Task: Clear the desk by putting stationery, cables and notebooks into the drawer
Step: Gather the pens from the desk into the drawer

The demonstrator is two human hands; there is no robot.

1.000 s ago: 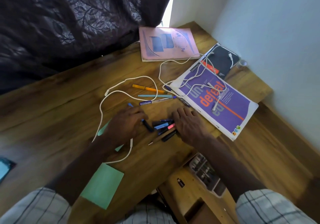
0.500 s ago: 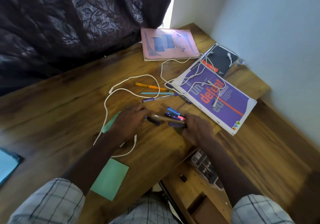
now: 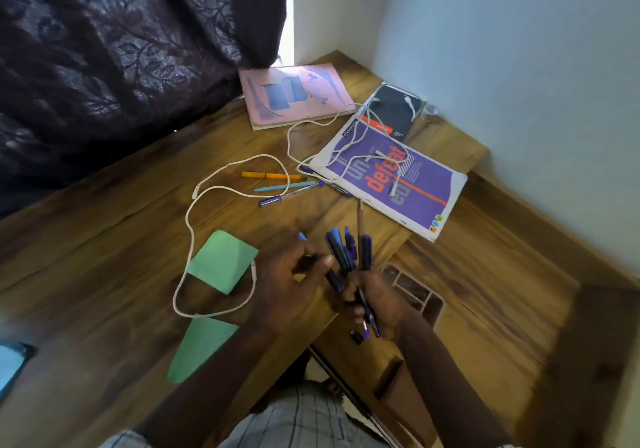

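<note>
Pens (image 3: 346,253), mostly dark blue with one lighter blue cap and a thin brown pencil among them, stand bunched and fanned upward in the right hand (image 3: 372,300), which is closed around their lower ends, above the desk (image 3: 104,274) edge at 6 o'clock. Left of them, the left hand (image 3: 291,276) pinches a dark pen beside the bunch. At 9 o'clock a white cable (image 3: 188,226) loops around green paper (image 3: 221,260). At 12 o'clock lie three loose pens: orange (image 3: 270,175), teal (image 3: 282,187), clear (image 3: 291,194). At 2 o'clock a purple notebook (image 3: 408,188) carries another cable. The drawer (image 3: 450,326) lies open at 4 o'clock.
</note>
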